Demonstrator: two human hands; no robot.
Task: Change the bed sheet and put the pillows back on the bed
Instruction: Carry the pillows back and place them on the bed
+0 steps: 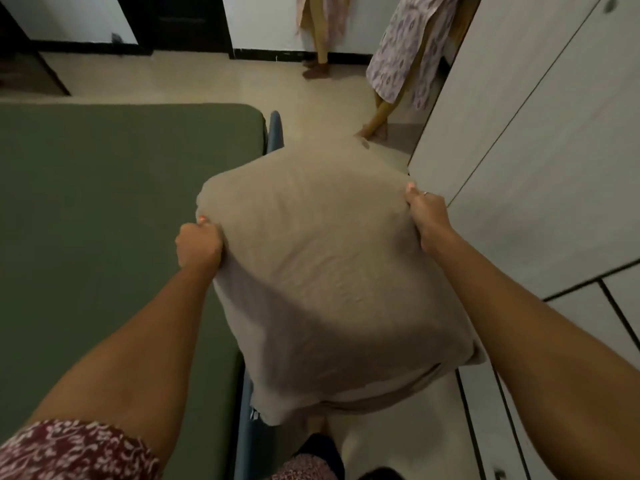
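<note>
From the head camera, the bed [114, 209] fills the left side, its mattress covered by a smooth, flat olive-green sheet [86, 265], with a strip of blue bed frame [275, 133] showing along its right edge. Beside the bed, over the pale floor [214, 81], a beige pillow [322, 275] is held in the air between 2 bare arms. The left hand [198, 244] grips the pillow's left edge with fingers curled tight into the fabric; the right hand [427, 218] pinches the upper right corner, fingers closed on the cloth. A white wardrobe [540, 150] with dark seams runs down the right side. Farther back, 2 people stand by the white wall [263, 19], one in a purple-patterned garment [408, 53], both barefoot. A red patterned sleeve [69, 452] shows at the lower left.
</note>
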